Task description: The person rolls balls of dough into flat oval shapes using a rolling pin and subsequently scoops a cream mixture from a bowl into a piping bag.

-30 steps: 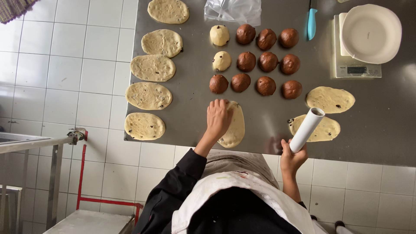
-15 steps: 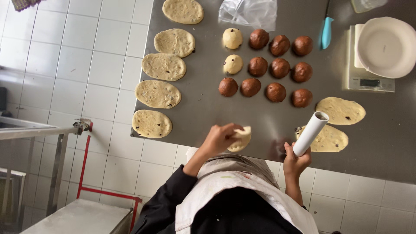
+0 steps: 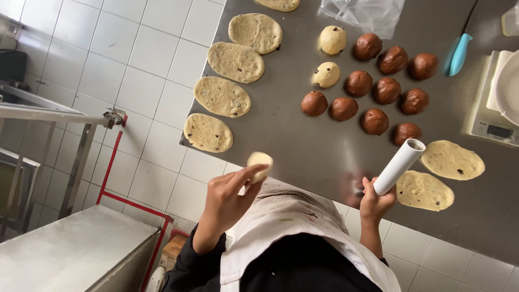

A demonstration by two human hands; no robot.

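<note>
The steel surface (image 3: 324, 157) ended at a near edge running just above the apron (image 3: 292, 216), with a bare stretch between that edge and the dough. The left corner sat beside the lowest flat oval (image 3: 208, 132), and white tiled floor (image 3: 81, 65) opened beyond it.

The left hand (image 3: 227, 203) was raised off the surface, over its near edge, fingers (image 3: 250, 174) closed narrowly on a folded pale dough piece (image 3: 260, 162). The right hand (image 3: 376, 203) gripped a white roller (image 3: 399, 166) at its lower end, fingers wrapped around it; the roller tilted up over the surface, near two flat ovals (image 3: 438, 176) at the right.

A column of flat ovals with dark specks lined the left edge. Brown balls (image 3: 378, 89) clustered mid-surface, two pale balls (image 3: 330, 57) beside them. A blue-handled tool (image 3: 460, 53), a clear bag (image 3: 362, 13) and a scale (image 3: 494, 103) lay at the far side. A steel bench (image 3: 70, 254) stood at lower left.
</note>
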